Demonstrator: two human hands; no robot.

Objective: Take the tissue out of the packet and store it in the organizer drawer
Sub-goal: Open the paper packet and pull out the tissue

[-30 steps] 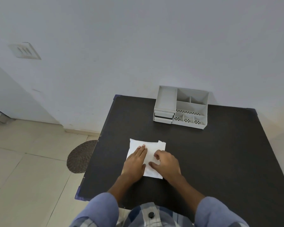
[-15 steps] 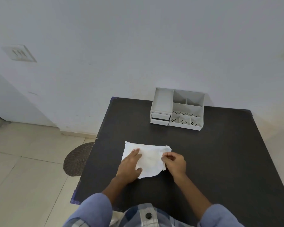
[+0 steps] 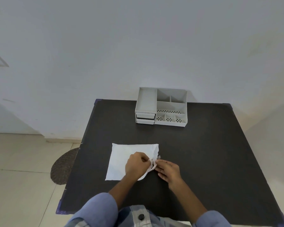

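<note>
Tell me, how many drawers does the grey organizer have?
2, as far as shows: both are stacked at the front left of the organizer, an upper drawer and a lower drawer, under its long tray. Both look shut.

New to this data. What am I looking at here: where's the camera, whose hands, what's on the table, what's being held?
There is no robot: a person works with bare hands. The single picture comes from a wide-angle camera worn on the person's head, looking forward and down, so the arms enter from the bottom edge. A dark table stands against a pale wall. At its far edge sits a grey organizer with open compartments on top and small drawers at its front left, which look shut. Nearer the person lies a white tissue, spread mostly flat. The left hand and right hand meet at its right edge, both pinching it and lifting that edge slightly.
</note>
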